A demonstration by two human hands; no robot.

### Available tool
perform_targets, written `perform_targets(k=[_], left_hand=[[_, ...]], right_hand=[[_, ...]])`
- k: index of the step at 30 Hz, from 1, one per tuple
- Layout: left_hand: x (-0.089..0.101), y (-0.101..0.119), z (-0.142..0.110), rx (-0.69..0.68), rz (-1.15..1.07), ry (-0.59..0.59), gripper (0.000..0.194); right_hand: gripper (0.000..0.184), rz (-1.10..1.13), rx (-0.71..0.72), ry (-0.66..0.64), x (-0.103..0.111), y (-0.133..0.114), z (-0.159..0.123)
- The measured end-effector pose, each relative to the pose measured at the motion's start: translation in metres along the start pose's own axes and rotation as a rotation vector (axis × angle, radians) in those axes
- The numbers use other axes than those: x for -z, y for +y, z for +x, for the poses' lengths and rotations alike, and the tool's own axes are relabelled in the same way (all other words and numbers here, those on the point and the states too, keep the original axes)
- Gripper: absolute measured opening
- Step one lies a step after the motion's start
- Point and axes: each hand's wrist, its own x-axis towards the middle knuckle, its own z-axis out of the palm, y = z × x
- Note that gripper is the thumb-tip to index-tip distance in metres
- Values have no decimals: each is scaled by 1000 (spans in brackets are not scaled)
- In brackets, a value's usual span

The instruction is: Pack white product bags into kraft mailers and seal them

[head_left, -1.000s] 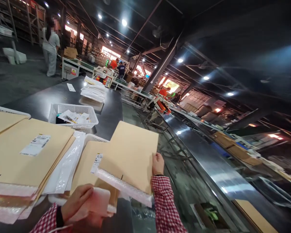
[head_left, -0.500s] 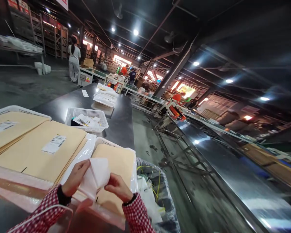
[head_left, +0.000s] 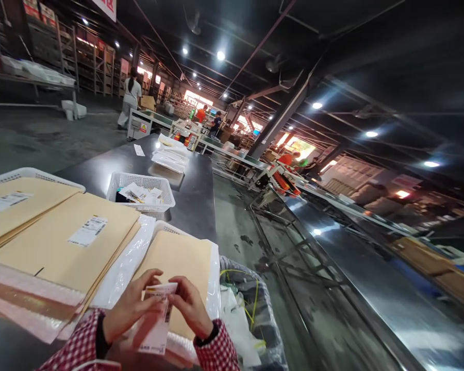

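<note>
My left hand [head_left: 129, 309] and my right hand [head_left: 191, 309] both pinch a white printed label [head_left: 157, 319], held upright just above the table's near edge. Both wear red-checked sleeves. Under the hands lies a tan padded envelope [head_left: 181, 257] inside a white basket [head_left: 164, 226]. A stack of tan envelopes [head_left: 67, 242] with a shipping label lies to the left, its pink bubble-wrap flaps toward me.
A white mesh basket [head_left: 141, 181] of small papers stands further back on the dark table [head_left: 193, 190]. A bin lined with clear plastic [head_left: 251, 309] stands at the table's right side. A steel conveyor [head_left: 355, 288] runs on the right. Several people work far back.
A second ago my right hand held a tan envelope out to the right; that envelope is gone from my hands. Both hands now hold a small label instead of the folded white sheet.
</note>
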Motion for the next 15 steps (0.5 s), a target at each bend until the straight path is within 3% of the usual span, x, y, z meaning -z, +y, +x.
perform_targets(k=[3, 6, 12, 15], left_hand=[[-12, -12, 2, 81, -82, 43, 39], [-16, -23, 2, 103, -89, 50, 48], [-17, -33, 9, 204, -83, 105, 62], [-19, -53, 8, 161, -3, 76, 50]], right_hand=[[28, -148, -24, 85, 0, 5, 1], [22, -239, -46, 178, 1, 15, 2], [22, -157, -29, 286, -10, 43, 13], [31, -126, -55, 324, 7, 48, 37]])
